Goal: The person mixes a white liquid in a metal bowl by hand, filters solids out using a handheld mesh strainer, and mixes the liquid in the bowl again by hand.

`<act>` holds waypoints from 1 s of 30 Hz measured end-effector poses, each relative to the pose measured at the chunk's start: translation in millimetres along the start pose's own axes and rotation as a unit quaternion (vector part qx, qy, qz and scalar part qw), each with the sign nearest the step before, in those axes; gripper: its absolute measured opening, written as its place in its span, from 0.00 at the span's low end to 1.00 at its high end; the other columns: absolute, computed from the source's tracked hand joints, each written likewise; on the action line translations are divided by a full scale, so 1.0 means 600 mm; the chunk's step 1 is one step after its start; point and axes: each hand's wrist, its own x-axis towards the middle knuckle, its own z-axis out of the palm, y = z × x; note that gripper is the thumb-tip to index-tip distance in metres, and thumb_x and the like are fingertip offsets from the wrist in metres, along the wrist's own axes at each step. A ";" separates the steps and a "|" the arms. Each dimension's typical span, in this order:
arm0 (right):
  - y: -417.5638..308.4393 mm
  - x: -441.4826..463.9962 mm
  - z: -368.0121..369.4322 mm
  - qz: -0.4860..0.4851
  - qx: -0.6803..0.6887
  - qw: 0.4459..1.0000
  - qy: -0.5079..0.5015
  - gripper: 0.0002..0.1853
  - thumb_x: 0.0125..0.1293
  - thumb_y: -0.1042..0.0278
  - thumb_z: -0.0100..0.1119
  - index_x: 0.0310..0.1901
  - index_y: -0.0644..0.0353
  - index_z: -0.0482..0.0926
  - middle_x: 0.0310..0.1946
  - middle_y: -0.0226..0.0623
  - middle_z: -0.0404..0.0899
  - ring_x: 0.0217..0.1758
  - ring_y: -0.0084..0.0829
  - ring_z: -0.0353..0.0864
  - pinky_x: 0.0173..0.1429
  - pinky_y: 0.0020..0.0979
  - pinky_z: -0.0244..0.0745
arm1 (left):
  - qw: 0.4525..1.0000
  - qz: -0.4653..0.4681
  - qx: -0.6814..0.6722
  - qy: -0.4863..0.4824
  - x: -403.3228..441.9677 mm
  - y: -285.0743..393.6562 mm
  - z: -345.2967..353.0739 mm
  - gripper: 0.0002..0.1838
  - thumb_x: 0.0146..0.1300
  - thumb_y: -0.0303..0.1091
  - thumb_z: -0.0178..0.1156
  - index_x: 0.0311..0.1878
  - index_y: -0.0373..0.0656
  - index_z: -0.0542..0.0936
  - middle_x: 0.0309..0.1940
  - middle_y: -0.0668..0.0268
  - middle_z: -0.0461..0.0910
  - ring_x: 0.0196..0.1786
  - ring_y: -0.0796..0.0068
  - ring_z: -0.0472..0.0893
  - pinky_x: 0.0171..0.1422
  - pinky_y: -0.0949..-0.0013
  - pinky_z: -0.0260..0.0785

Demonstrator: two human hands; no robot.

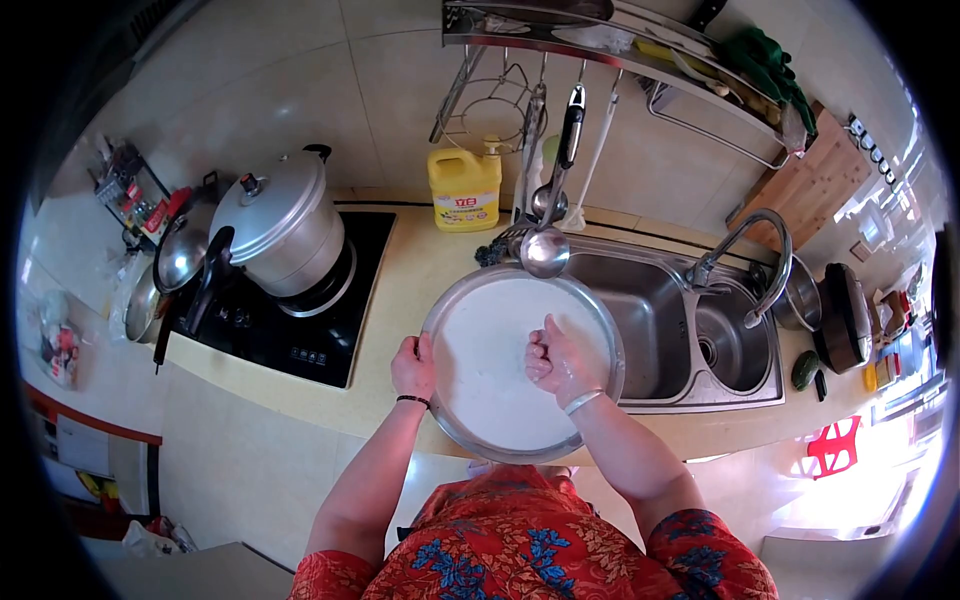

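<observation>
A wide, round metal basin (452, 428) sits at the counter's front edge, filled with something smooth and white (490, 360); whether it is powder or liquid I cannot tell. My left hand (412, 368), with a dark bracelet at the wrist, is closed on the basin's left rim. Over the right part of the white contents is my right hand (560, 360), fingers curled in and thumb pointing up. White specks show on its skin near a pale bangle. Whatever the curled fingers hold, if anything, is hidden.
Right of the basin lies a double steel sink (645, 330) with a curved faucet (775, 260). Ladles (545, 252) hang just behind the basin, by a yellow detergent jug (465, 195). A large lidded pot (280, 230) stands on the black cooktop (290, 350) at left.
</observation>
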 end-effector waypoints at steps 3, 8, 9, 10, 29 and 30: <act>-0.007 0.002 -0.002 0.019 0.037 0.999 -0.005 0.24 0.65 0.40 0.37 0.25 0.52 0.65 0.12 0.25 0.59 0.10 0.19 0.51 0.14 0.20 0.45 | 1.000 0.002 0.000 -0.002 -0.001 0.005 -0.003 0.19 0.62 0.47 0.49 0.31 0.37 0.76 0.18 0.55 0.75 0.23 0.61 0.76 0.30 0.62 0.67; -0.006 0.021 -0.014 0.001 0.128 0.991 -0.046 0.25 0.65 0.40 0.36 0.26 0.56 0.66 0.15 0.28 0.62 0.15 0.21 0.56 0.17 0.21 0.49 | 0.999 -0.044 -0.030 -0.012 -0.001 0.006 -0.001 0.16 0.61 0.44 0.52 0.30 0.39 0.76 0.21 0.58 0.74 0.27 0.63 0.75 0.32 0.63 0.67; -0.004 0.019 -0.007 -0.006 0.163 0.984 -0.069 0.26 0.65 0.40 0.36 0.27 0.57 0.67 0.17 0.29 0.63 0.17 0.23 0.58 0.19 0.22 0.52 | 0.998 0.003 -0.013 0.054 -0.004 0.014 -0.002 0.13 0.60 0.42 0.54 0.29 0.40 0.76 0.24 0.60 0.74 0.31 0.63 0.74 0.36 0.63 0.66; 0.000 0.018 0.001 -0.006 0.163 0.984 -0.071 0.26 0.65 0.40 0.36 0.27 0.57 0.67 0.17 0.29 0.63 0.17 0.23 0.58 0.19 0.22 0.52 | 0.992 0.050 0.004 0.120 -0.008 0.023 -0.005 0.10 0.58 0.39 0.57 0.28 0.42 0.76 0.28 0.62 0.73 0.36 0.63 0.73 0.41 0.63 0.65; 0.022 -0.002 0.008 -0.016 0.124 0.985 -0.122 0.24 0.67 0.45 0.37 0.40 0.64 0.67 0.30 0.38 0.71 0.35 0.35 0.72 0.44 0.36 0.71 | 0.843 0.506 0.074 -0.168 -0.060 0.185 -0.016 0.07 0.42 0.34 0.65 0.28 0.50 0.81 0.27 0.74 0.71 0.38 0.71 0.69 0.48 0.64 0.59; 0.022 -0.006 0.006 -0.012 0.108 0.983 -0.148 0.24 0.67 0.46 0.37 0.42 0.65 0.67 0.31 0.39 0.71 0.35 0.35 0.72 0.44 0.36 0.71 | 0.845 0.502 0.081 -0.165 -0.057 0.187 -0.013 0.07 0.42 0.34 0.64 0.28 0.50 0.81 0.27 0.73 0.71 0.38 0.70 0.70 0.48 0.64 0.59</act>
